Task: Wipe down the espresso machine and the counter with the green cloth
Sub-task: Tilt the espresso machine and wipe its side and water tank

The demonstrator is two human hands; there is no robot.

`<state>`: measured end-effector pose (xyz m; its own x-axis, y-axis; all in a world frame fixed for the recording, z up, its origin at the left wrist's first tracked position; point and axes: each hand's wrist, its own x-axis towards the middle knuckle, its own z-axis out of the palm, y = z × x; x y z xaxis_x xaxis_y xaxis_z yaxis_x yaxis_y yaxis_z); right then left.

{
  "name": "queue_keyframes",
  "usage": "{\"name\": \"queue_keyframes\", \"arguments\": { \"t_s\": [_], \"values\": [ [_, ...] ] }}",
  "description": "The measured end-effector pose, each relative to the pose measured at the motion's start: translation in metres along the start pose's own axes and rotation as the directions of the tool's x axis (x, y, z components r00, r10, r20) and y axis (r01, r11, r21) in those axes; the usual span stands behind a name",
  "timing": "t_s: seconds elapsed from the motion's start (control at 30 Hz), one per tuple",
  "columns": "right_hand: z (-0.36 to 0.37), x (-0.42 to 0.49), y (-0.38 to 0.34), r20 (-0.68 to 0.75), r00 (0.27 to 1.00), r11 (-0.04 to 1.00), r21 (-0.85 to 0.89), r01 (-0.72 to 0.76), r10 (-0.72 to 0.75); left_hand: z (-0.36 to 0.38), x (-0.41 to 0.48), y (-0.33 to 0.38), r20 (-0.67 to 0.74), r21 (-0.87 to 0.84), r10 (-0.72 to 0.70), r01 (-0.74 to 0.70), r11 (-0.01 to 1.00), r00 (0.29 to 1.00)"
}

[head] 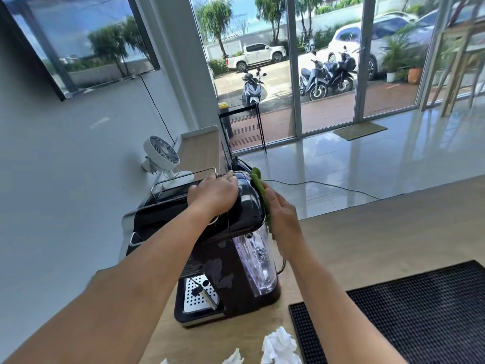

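Note:
A black espresso machine (207,261) stands on the light wooden counter (367,240), with its clear water tank (258,261) facing right. My left hand (214,191) lies flat on the machine's top, fingers spread over the back edge. My right hand (282,215) presses the green cloth (259,187) against the machine's upper right side, above the tank. The cloth sticks out above my fingers. The perforated drip tray (200,295) shows low at the machine's front.
A black rubber bar mat (420,313) covers the counter at the right. Crumpled white tissues (279,346) lie near the front edge. A white fan (162,156) stands behind the machine by the wall. A black cable runs across the floor beyond.

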<state>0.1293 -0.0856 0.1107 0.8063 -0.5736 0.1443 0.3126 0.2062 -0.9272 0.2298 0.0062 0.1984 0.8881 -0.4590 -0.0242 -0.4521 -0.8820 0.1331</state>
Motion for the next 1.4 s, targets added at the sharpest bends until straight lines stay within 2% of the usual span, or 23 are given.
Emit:
{"name": "queue_keyframes", "arguments": {
  "t_s": [0.1, 0.2, 0.33, 0.43, 0.5, 0.53, 0.6, 0.67, 0.73, 0.8, 1.0, 1.03, 1.13, 1.17, 1.2, 1.3, 1.4],
  "values": [
    [0.002, 0.026, -0.008, 0.018, 0.998, 0.997, -0.049, -0.058, 0.058, -0.001, -0.001, 0.001, -0.002, -0.010, -0.004, 0.004, 1.000, 1.000],
    [0.004, 0.009, -0.003, -0.022, 0.999, 0.999, -0.031, -0.024, 0.024, -0.003, -0.002, -0.001, 0.017, -0.020, 0.005, -0.004, 1.000, 1.000],
    [0.010, -0.048, 0.019, -0.096, 0.984, 0.988, -0.061, 0.145, -0.150, -0.009, -0.005, -0.004, 0.036, -0.028, 0.013, -0.012, 1.000, 0.999],
    [0.018, -0.078, 0.032, -0.238, 0.919, 0.947, -0.148, 0.285, -0.314, -0.010, -0.006, -0.003, 0.034, -0.016, 0.027, -0.027, 1.000, 0.999],
    [0.024, -0.091, 0.038, -0.308, 0.822, 0.873, -0.258, 0.413, -0.479, -0.008, -0.007, -0.004, 0.034, -0.006, 0.027, -0.027, 1.000, 0.999],
    [0.028, -0.093, 0.041, -0.298, 0.761, 0.810, -0.330, 0.485, -0.577, -0.008, -0.006, -0.005, 0.034, -0.001, 0.023, -0.023, 1.000, 0.999],
    [0.035, -0.092, 0.045, -0.183, 0.646, 0.641, -0.477, 0.601, -0.741, -0.008, -0.004, -0.005, 0.039, 0.003, 0.018, -0.018, 1.000, 0.999],
    [0.043, -0.085, 0.046, -0.053, 0.589, 0.498, -0.597, 0.629, -0.807, -0.008, -0.001, -0.005, 0.053, 0.000, 0.012, -0.012, 1.000, 0.999],
    [0.044, -0.076, 0.046, -0.020, 0.573, 0.444, -0.656, 0.611, -0.819, -0.007, 0.000, -0.005, 0.055, -0.004, 0.012, -0.012, 1.000, 0.998],
    [0.038, -0.070, 0.046, -0.053, 0.577, 0.462, -0.659, 0.593, -0.815, -0.006, 0.001, -0.007, 0.044, 0.003, 0.019, -0.019, 1.000, 0.999],
    [0.032, -0.068, 0.047, -0.214, 0.651, 0.639, -0.556, 0.532, -0.728, -0.005, -0.002, -0.006, 0.023, -0.002, 0.026, -0.026, 1.000, 0.999],
    [0.035, -0.069, 0.047, -0.202, 0.648, 0.627, -0.567, 0.534, -0.735, -0.006, -0.003, -0.006, 0.023, 0.000, 0.023, -0.023, 1.000, 0.999],
    [0.038, -0.068, 0.046, -0.065, 0.601, 0.486, -0.661, 0.572, -0.797, -0.006, -0.004, -0.006, 0.022, 0.009, 0.026, -0.027, 1.000, 0.999],
    [0.036, -0.066, 0.046, -0.045, 0.600, 0.472, -0.665, 0.579, -0.799, -0.006, -0.004, -0.006, 0.021, 0.012, 0.030, -0.030, 0.999, 0.999],
    [0.034, -0.064, 0.046, -0.059, 0.614, 0.497, -0.649, 0.576, -0.787, -0.006, -0.003, -0.006, 0.023, 0.012, 0.032, -0.032, 0.999, 0.999],
    [0.029, -0.063, 0.046, -0.170, 0.688, 0.656, -0.525, 0.543, -0.705, -0.005, -0.002, -0.007, 0.025, 0.000, 0.022, -0.022, 1.000, 0.999],
    [0.030, -0.062, 0.045, -0.273, 0.774, 0.814, -0.309, 0.491, -0.571, -0.005, -0.002, -0.008, 0.023, -0.010, 0.019, -0.018, 1.000, 1.000]
  ]
}}
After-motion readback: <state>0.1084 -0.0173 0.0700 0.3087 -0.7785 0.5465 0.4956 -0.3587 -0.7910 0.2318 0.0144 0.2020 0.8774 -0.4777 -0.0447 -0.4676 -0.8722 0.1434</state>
